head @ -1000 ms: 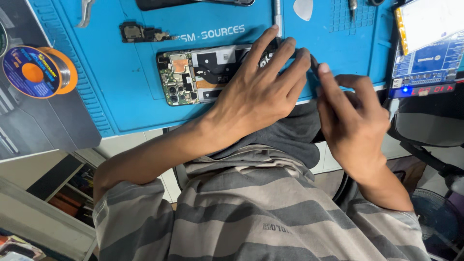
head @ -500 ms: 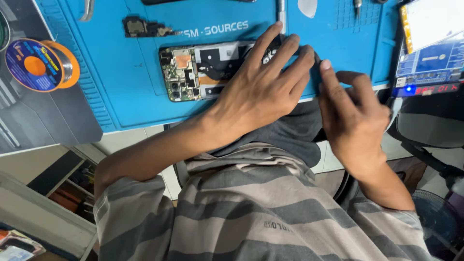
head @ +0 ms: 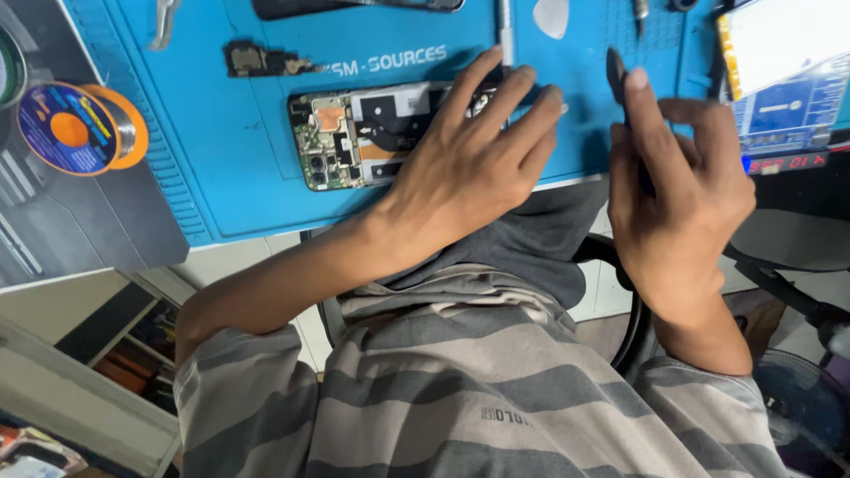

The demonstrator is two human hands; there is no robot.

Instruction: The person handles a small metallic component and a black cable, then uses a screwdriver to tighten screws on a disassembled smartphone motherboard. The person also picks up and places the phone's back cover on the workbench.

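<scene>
On the blue mat (head: pixel 266 177), your left hand (head: pixel 469 159) lies flat, fingers spread, over the opened phone (head: pixel 354 133); its right half is hidden, only the circuit-board end shows. Your right hand (head: pixel 682 195) is raised beside it, pinching a thin dark tool (head: pixel 615 71), its lower part covered by fingers. Solder spool (head: pixel 75 128) sits far left.

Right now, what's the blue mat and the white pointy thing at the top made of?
The blue mat looks like soft rubber or silicone: matte, with moulded ridges and little pockets. The white pick looks like thin, smooth plastic. The left hand rests on the opened phone, which shows bare circuit board and metal shields.
</scene>
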